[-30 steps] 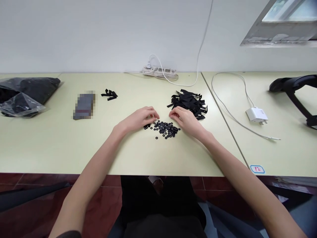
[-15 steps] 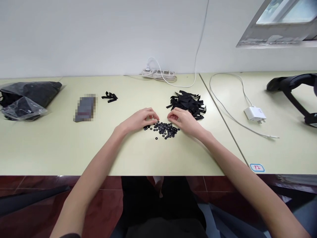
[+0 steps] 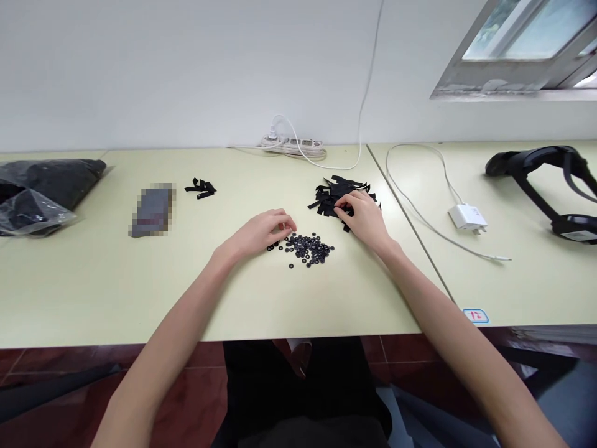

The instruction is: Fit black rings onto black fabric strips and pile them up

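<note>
Right hand point(image 3: 366, 220) has moved to the black strips point(image 3: 345, 187); both hands' fingers point(image 3: 283, 219) bent, grip unclear

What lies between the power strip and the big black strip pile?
Head view: a white cord curves over the tabletop between power strip and strip pile.
</note>
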The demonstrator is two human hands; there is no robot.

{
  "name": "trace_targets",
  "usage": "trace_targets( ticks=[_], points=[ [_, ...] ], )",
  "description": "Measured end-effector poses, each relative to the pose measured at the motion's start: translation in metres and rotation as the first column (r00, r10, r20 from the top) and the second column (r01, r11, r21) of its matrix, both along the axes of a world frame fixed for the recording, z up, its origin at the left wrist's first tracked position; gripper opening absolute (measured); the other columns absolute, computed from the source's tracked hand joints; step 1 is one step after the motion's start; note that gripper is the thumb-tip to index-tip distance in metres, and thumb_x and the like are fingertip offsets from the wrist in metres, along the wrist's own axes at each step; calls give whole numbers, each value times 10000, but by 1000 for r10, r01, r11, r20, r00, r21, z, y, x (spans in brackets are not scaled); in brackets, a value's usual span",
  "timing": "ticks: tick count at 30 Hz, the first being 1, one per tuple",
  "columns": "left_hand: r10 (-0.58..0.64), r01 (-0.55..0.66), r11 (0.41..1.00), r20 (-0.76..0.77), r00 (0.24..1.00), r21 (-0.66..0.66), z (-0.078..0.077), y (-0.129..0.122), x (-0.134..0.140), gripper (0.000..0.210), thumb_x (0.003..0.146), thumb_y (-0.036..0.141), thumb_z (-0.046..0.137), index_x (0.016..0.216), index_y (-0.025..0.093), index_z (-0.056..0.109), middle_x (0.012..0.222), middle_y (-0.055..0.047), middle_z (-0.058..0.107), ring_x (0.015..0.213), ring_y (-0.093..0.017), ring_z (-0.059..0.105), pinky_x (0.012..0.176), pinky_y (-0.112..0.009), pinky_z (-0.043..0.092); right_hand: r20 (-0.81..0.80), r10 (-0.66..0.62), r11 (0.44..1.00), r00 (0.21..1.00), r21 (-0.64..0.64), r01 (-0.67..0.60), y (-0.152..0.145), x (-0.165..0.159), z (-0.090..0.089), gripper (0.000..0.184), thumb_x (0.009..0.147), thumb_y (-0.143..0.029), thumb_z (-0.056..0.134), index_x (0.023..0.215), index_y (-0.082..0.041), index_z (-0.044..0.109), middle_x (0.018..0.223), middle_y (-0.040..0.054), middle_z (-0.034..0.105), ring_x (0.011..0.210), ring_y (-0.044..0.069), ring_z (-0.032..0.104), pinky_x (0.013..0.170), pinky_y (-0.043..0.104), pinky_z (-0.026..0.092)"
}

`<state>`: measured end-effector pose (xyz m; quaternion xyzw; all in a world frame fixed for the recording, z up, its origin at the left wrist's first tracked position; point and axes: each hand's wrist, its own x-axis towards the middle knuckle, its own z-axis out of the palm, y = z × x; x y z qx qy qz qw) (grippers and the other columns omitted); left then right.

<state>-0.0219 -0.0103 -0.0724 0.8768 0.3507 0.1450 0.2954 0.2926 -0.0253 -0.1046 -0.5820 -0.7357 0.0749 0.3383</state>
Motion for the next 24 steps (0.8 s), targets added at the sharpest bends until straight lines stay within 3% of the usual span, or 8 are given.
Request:
trace_targets(
  ticks=[5,8,12,15,20,24],
  points=[
    [80,-81,994,22,997,71,3,-7,5,275,1117,336,498,1130,267,763,1188,-72,712,993,-229,693,863,-391,533,-166,-23,1000,986,10,25,-4,-9,10,238,1044,-405,612,852,-264,609,945,81,687,960,300,629,869,459,509],
    [141,-159,982,166,976,98,4,-12,14,247,1106,317,514,1174,258,743,1259,-84,700,1082,-238,688,924,-399,556,-357,3,998,934,-52,-23,-12,-17,21,342,1052,-505,616,815,-262,575,885,53,668,854,250,616,811,408,510],
    [146,-113,988,401,904,-104,6,-19,27,301,1048,403,666,1324,283,690,1442,-97,657,1270,-254,656,960,-378,599,-511,111,962,852,-159,-220,-27,-36,32,411,1042,-583,634,802,-250,620,823,35,651,810,222,613,746,375,487],
    [137,-28,969,438,889,-246,8,-23,33,343,1005,441,738,1311,300,675,1475,-92,664,1328,-265,646,996,-394,596,-536,193,930,822,-165,-327,-36,-50,37,424,1028,-604,645,788,-254,643,828,31,658,809,215,601,770,383,493],
    [181,30,912,467,865,-409,8,-26,35,308,1012,451,736,1248,281,634,1355,-95,719,1126,-235,752,889,-373,603,-590,178,924,788,-176,-340,-41,-56,40,399,1024,-542,658,748,-254,642,870,40,673,810,203,600,741,373,484],
    [206,19,903,469,859,-430,9,-26,35,303,1024,471,715,1244,296,601,1332,-85,728,1062,-214,757,840,-359,611,-641,148,911,753,-208,-356,-41,-57,42,409,1044,-543,636,752,-257,635,768,21,637,761,190,607,760,372,521]
  ],
)
